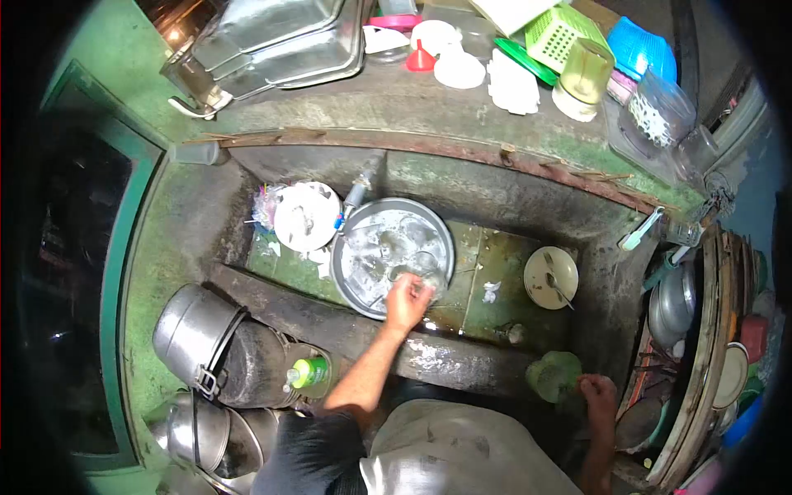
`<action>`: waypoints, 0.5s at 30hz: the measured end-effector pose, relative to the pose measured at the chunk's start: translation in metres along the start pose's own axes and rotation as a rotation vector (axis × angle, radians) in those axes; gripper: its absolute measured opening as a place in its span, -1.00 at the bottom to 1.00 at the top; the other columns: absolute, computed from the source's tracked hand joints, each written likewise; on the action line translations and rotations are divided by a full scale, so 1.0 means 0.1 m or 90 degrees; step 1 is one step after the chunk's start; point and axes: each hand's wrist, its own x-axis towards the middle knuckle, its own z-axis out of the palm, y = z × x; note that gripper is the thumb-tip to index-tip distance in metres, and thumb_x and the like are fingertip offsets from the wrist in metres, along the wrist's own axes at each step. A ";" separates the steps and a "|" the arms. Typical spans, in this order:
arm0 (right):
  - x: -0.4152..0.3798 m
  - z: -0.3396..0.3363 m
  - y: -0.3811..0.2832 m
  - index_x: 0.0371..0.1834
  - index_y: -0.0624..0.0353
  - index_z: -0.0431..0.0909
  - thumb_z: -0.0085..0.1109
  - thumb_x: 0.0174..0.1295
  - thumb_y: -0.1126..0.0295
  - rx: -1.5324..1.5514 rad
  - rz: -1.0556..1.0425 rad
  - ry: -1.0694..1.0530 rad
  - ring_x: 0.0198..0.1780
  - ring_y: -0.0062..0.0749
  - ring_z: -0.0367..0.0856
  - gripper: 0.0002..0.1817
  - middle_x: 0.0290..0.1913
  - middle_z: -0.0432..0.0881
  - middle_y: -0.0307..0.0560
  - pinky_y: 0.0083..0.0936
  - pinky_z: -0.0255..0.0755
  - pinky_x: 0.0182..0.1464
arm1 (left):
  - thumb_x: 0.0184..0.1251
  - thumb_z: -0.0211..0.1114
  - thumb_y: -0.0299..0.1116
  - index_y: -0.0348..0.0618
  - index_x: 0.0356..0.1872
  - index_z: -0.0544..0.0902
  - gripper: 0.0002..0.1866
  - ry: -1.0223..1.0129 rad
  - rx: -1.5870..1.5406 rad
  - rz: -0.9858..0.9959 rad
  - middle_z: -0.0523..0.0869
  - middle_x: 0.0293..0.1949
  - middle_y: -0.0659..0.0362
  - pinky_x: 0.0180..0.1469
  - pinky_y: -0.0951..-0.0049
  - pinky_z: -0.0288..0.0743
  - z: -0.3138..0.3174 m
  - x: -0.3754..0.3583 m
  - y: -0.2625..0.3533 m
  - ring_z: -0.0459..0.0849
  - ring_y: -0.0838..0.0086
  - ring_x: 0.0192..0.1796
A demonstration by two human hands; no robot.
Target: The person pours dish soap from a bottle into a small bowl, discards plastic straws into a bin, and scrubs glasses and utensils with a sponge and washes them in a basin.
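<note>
My left hand reaches over the near edge of a round metal basin. Its fingers are closed around a small clear glass, blurred against the wet basin. White suds and water lie inside the basin, along with clear items that are hard to make out. Low on the right, my right hand has its fingers curled at the edge of a pale green, rounded, see-through piece, which looks like a plastic bowl. The grip there is partly in shadow.
White plates are stacked left of the basin, beside a faucet. A cream bowl with spoons sits right. Metal pots and a green bottle stand at lower left. Trays and plastic baskets crowd the back ledge.
</note>
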 end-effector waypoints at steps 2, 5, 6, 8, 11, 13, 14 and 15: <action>-0.01 0.14 -0.15 -0.24 0.27 0.67 0.17 0.34 0.31 -0.001 -0.016 0.000 -0.20 -0.50 0.56 -0.77 -0.28 0.58 -0.15 -0.49 0.42 -0.08 | 0.07 0.50 -0.44 -0.22 -0.34 0.56 -0.75 0.065 0.033 -0.020 0.62 -0.42 0.11 -0.41 0.36 0.43 -0.62 0.36 -0.11 0.54 0.42 -0.45; 0.06 0.47 -0.35 -0.24 0.29 0.66 0.18 0.33 0.29 0.070 -0.027 -0.018 -0.20 -0.51 0.57 -0.76 -0.30 0.60 -0.15 -0.49 0.42 -0.10 | 0.07 0.49 -0.45 -0.24 -0.34 0.54 -0.74 0.102 0.192 0.068 0.62 -0.41 0.03 -0.37 0.27 0.46 -1.21 0.66 -0.30 0.57 0.21 -0.43; 0.09 0.58 -0.47 -0.26 0.32 0.66 0.20 0.31 0.35 0.062 -0.046 -0.023 -0.23 -0.50 0.58 -0.79 -0.33 0.62 -0.13 -0.46 0.43 -0.11 | 0.07 0.50 -0.45 -0.23 -0.35 0.54 -0.74 0.090 0.202 0.112 0.62 -0.40 0.01 -0.33 0.22 0.48 -1.31 0.70 -0.40 0.61 0.15 -0.39; 0.10 0.77 -0.61 -0.28 0.35 0.66 0.22 0.29 0.40 0.048 -0.065 -0.030 -0.26 -0.49 0.58 -0.82 -0.36 0.65 -0.12 -0.44 0.45 -0.12 | 0.05 0.51 -0.45 -0.21 -0.35 0.54 -0.74 0.024 0.180 0.103 0.62 -0.41 0.01 -0.30 0.19 0.50 -1.48 0.74 -0.40 0.63 0.09 -0.34; 0.18 1.09 -0.76 -0.28 0.32 0.67 0.22 0.30 0.46 0.154 -0.050 -0.078 -0.28 -0.54 0.59 -0.87 -0.35 0.67 -0.16 -0.49 0.44 -0.14 | 0.07 0.52 -0.35 -0.20 -0.33 0.53 -0.69 0.006 0.188 0.128 0.62 -0.38 0.01 -0.25 0.15 0.51 -1.52 0.76 -0.55 0.63 0.03 -0.31; 0.20 1.27 -0.92 -0.29 0.31 0.67 0.22 0.30 0.46 0.169 -0.062 -0.091 -0.29 -0.54 0.59 -0.87 -0.35 0.67 -0.16 -0.50 0.44 -0.13 | 0.08 0.52 -0.31 -0.19 -0.32 0.53 -0.68 -0.038 0.210 0.166 0.63 -0.37 0.01 -0.25 0.15 0.51 -1.55 0.74 -0.52 0.63 0.03 -0.30; 0.16 1.34 -0.99 -0.29 0.31 0.67 0.22 0.30 0.46 0.188 -0.057 -0.096 -0.31 -0.55 0.59 -0.88 -0.36 0.68 -0.15 -0.51 0.44 -0.12 | 0.12 0.51 -0.28 -0.19 -0.31 0.53 -0.68 -0.054 0.163 0.135 0.63 -0.35 0.02 -0.24 0.15 0.51 -1.55 0.69 -0.50 0.64 0.08 -0.31; 0.15 1.40 -1.07 -0.30 0.29 0.67 0.22 0.30 0.47 0.160 -0.038 -0.094 -0.33 -0.56 0.60 -0.89 -0.37 0.68 -0.16 -0.52 0.44 -0.11 | 0.16 0.50 -0.26 -0.20 -0.30 0.52 -0.67 -0.071 0.115 0.109 0.63 -0.34 0.04 -0.23 0.14 0.51 -1.60 0.67 -0.51 0.65 0.14 -0.31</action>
